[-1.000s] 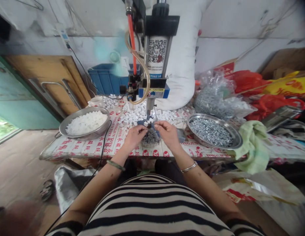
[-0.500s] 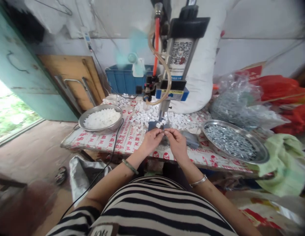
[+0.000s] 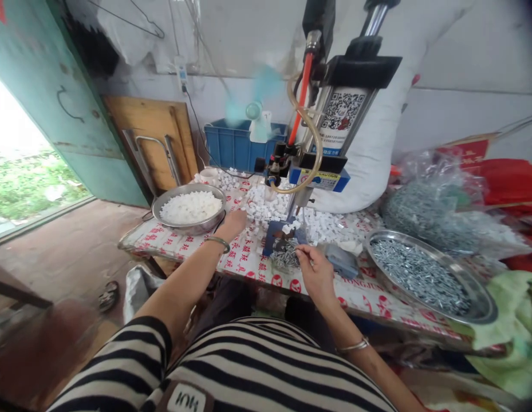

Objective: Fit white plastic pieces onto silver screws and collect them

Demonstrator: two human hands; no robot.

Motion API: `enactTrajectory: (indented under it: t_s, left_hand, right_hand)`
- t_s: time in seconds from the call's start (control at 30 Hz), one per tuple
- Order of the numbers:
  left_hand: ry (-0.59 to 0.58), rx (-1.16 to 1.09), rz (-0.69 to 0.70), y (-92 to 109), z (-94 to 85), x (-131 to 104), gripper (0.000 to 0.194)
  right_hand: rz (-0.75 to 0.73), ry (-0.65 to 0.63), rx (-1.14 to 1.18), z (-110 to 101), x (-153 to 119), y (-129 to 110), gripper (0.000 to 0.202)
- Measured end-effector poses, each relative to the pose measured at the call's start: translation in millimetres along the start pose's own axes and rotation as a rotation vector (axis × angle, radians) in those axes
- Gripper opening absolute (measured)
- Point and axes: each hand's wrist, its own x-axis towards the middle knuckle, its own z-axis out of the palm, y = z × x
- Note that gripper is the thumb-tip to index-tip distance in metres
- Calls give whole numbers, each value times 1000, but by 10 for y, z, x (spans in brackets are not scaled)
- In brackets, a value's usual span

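Note:
My right hand (image 3: 316, 270) is closed in a pinch at the right edge of a small heap of metal pins (image 3: 284, 255), with what looks like a thin pin between the fingertips. My left hand (image 3: 233, 224) is at the left edge of the scattered white plastic pieces (image 3: 266, 203). Its fingers are curled together, and whatever they hold is hidden. Between the hands stands a pneumatic press (image 3: 343, 109) on a blue base plate (image 3: 271, 241). A few white pieces lie on that plate under the ram.
On the left stands a metal bowl (image 3: 225, 209) of white pieces. At the right a round metal tray (image 3: 484, 309) holds many pins, beside a green cloth (image 3: 506, 309). Behind are a blue crate (image 3: 231, 143), a running fan (image 3: 253, 110) and a white sack (image 3: 377, 166).
My hands, together in front of the press before, are now apart. The left moved left to the white pieces; the right moved to the pin heap. The view has shifted.

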Motion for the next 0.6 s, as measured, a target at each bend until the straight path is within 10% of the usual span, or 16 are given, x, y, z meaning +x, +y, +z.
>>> enactTrajectory:
  t_s: [0.13, 0.33, 0.6]
  left_hand:
    - [30, 25, 79, -27, 111, -52, 26]
    - [213, -180, 403, 464, 170, -610, 40]
    - [147, -674, 498, 746, 219, -936, 70]
  right_hand:
    - [17, 22, 26, -7, 14, -36, 25]
    - [15, -5, 85, 1, 145, -190, 22]
    - [-58, -125, -102, 9, 187, -308, 19]
